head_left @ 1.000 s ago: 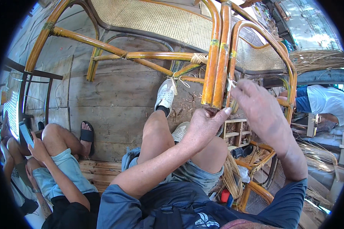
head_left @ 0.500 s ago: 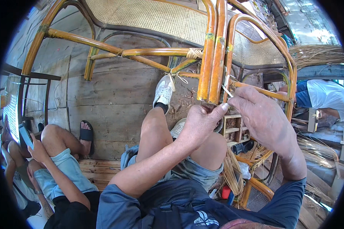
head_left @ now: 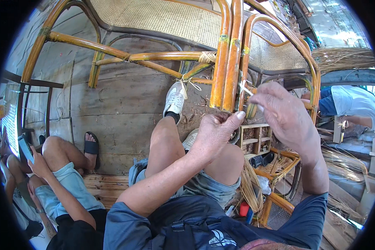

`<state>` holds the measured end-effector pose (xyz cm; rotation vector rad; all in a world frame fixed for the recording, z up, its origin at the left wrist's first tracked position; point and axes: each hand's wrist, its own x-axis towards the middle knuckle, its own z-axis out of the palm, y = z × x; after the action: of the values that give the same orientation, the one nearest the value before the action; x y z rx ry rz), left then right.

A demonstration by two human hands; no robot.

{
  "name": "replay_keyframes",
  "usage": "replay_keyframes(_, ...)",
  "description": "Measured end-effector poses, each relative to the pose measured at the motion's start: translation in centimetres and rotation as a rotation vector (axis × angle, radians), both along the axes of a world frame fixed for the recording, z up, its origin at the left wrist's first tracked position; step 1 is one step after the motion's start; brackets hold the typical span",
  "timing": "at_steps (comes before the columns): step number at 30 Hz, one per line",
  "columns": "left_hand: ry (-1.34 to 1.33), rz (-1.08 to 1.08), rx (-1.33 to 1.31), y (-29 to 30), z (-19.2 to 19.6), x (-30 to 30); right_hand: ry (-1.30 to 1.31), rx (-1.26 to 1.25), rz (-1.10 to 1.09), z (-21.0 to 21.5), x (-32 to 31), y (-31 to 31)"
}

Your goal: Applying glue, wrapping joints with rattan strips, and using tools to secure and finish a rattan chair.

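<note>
An upside-down-looking stretch of glossy brown rattan chair frame stands before me, its paired poles [head_left: 227, 71] ending just above my left hand [head_left: 214, 137]. That hand is closed, thumb stretched along the top and fingers curled; whatever they grip by the pole ends is hidden. To its right, my right hand [head_left: 283, 112] pinches a thin pale cane strip [head_left: 246, 88], which runs up to the neighbouring rattan pole. The woven cane seat [head_left: 162, 21] spans the frame behind. A tied pale binding [head_left: 183, 81] with loose ends sits on a lower crosspiece.
A wooden compartment box [head_left: 251, 139] and a bundle of cane strips [head_left: 252, 183] lie beside my right knee, near a smaller rattan frame [head_left: 281, 202]. A seated person with a phone [head_left: 26, 148] is at left. Another person [head_left: 350, 104] bends at far right, near more cane bundles [head_left: 341, 58].
My right hand has drawn slightly apart from my left thumb, still with the pale strip. My left hand stays by the pole ends. The whole view has shifted a little.
</note>
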<state>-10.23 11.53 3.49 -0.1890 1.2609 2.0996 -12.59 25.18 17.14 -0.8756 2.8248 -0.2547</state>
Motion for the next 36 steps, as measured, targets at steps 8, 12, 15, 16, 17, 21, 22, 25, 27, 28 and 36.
replay_keyframes(8, -0.07, 0.056, 0.072, 0.4, 0.4, 0.7, -0.13, -0.16, -0.133, 1.5, 0.7, 0.2)
replay_keyframes(12, -0.041, 0.114, 0.042, 0.3, 0.3, 1.1, -0.22, -0.215, -0.054, 0.8, 0.1, 0.0)
replay_keyframes(15, -0.016, 0.114, 0.036, -0.4, 1.0, 1.0, -0.252, -0.232, -0.104, 1.6, 0.2, -0.7)
replay_keyframes(16, -0.014, 0.11, 0.033, -0.5, 1.1, 1.0, -0.252, -0.25, -0.168, 2.0, 0.3, -0.8)
replay_keyframes(17, -0.007, 0.114, 0.005, -0.6, 1.2, 1.0, -0.249, -0.255, -0.175, 2.3, 0.6, -0.6)
replay_keyframes(21, -0.006, 0.128, -0.029, 0.6, 0.6, 1.1, -0.098, -0.751, -0.531, 3.2, 4.6, 2.4)
replay_keyframes(22, -0.032, 0.19, 0.015, 1.1, 1.1, 1.1, -0.013, -0.856, -0.62, 2.7, 6.3, 3.8)
replay_keyframes(25, -0.043, 0.104, -0.027, 1.1, 0.6, 0.9, 0.151, -0.922, -0.975, 0.3, 12.0, 7.1)
replay_keyframes(27, -0.05, 0.129, 0.009, 0.7, 1.1, 0.6, 0.151, -0.974, -1.247, -3.4, 16.4, 9.0)
replay_keyframes(28, -0.031, 0.107, 0.024, 0.8, 0.8, 0.6, 0.075, -1.008, -1.359, -5.4, 19.1, 9.9)
replay_keyframes(36, -0.001, 0.02, -0.018, 1.4, 0.6, 0.9, -0.284, -0.736, -1.826, -20.3, 37.7, 6.9)
